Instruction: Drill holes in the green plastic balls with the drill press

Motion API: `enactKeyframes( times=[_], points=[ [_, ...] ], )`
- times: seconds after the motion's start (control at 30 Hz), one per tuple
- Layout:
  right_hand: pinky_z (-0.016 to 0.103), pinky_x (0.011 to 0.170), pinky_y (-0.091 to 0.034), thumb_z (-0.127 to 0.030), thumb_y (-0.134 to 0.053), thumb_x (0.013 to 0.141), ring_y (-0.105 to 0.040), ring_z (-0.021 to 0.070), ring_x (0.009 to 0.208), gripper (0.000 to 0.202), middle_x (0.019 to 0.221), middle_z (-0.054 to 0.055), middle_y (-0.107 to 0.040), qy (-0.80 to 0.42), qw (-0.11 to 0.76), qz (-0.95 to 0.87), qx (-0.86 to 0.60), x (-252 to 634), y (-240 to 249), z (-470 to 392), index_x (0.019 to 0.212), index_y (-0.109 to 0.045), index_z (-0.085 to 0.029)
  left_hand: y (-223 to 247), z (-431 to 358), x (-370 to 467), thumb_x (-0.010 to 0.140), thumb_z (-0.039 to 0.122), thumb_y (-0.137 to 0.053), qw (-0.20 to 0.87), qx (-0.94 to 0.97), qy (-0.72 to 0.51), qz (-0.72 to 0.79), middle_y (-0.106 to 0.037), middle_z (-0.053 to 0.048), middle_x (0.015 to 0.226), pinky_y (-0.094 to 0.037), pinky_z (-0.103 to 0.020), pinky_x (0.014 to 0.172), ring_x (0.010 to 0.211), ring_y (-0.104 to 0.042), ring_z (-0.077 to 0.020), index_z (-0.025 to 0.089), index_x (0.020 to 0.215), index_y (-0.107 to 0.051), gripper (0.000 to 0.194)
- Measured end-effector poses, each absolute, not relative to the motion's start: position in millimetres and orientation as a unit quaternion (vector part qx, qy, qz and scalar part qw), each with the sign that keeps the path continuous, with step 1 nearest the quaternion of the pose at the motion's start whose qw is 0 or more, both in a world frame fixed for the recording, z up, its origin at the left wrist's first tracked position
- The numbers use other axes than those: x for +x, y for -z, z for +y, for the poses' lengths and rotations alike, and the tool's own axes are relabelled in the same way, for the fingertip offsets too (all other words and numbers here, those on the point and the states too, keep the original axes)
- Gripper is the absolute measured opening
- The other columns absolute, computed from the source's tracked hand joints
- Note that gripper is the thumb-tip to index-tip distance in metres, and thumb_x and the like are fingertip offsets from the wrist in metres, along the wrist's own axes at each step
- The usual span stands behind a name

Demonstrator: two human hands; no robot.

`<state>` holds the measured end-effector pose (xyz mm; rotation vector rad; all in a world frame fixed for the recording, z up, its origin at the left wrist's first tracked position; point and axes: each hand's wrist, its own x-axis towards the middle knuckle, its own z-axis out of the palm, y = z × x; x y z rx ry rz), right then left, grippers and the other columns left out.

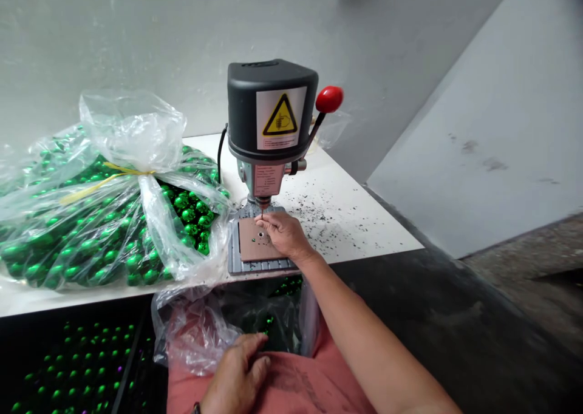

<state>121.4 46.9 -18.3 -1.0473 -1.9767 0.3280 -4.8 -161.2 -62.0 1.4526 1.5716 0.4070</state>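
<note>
A small bench drill press (pixel 272 110) with a black motor cover and a red-knobbed lever (pixel 328 99) stands on the white table. My right hand (pixel 285 232) is closed, its fingertips pinched right at the drill bit (pixel 262 212), above a brown board (pixel 250 248) on the drill's grey base. What the fingers hold, if anything, is hidden. My left hand (pixel 237 374) rests low over my lap, thumb and forefinger apart, with nothing visible in it. Just beyond lies an opened clear plastic bag (pixel 200 335), with a few shiny green balls (pixel 268 324) inside.
At the left, a big clear bag (pixel 132 135) tied with yellow string is full of shiny green balls (pixel 194 210). More green balls (pixel 86 359) lie in a dark container below. Dark shavings (pixel 337 213) are scattered on the white table (pixel 382 235).
</note>
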Motion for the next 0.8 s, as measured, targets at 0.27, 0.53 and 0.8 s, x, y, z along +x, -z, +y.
enactKeyframes(
  times=[0.27,0.53,0.8],
  points=[
    [0.027,0.07,-0.04,-0.035,-0.057,0.076,-0.056,0.0139,0.069,0.022,0.066,0.002,-0.063,-0.086,0.44,-0.737,-0.506,113,21,40,0.061,-0.058,-0.018,29,-136,-14,0.082,0.028,-0.046,0.39,0.633,-0.251,0.619,-0.064,-0.008,0.111,-0.046,-0.031,0.092,0.102,-0.058,-0.0173,0.02,0.108,-0.062,0.032],
    [0.026,0.074,-0.039,-0.03,-0.054,0.078,-0.056,0.0124,0.078,0.012,0.079,0.0,-0.066,-0.079,0.421,-0.77,-0.473,119,11,39,0.082,-0.062,-0.022,-22,-70,-43,0.087,0.025,-0.038,0.084,0.713,-0.302,0.627,-0.061,-0.01,0.112,-0.044,-0.031,0.094,0.105,-0.056,-0.0164,0.016,0.112,-0.059,0.034],
    [0.03,0.07,-0.035,-0.03,-0.059,0.074,-0.056,0.0164,0.073,0.015,0.069,0.004,-0.063,-0.046,0.392,-0.774,-0.496,110,14,43,0.067,-0.057,-0.017,-45,-54,-105,0.086,0.029,-0.035,-0.064,0.622,0.004,0.781,-0.062,-0.011,0.108,-0.049,-0.036,0.079,0.09,-0.062,-0.0236,0.017,0.11,-0.059,0.036]
  ],
)
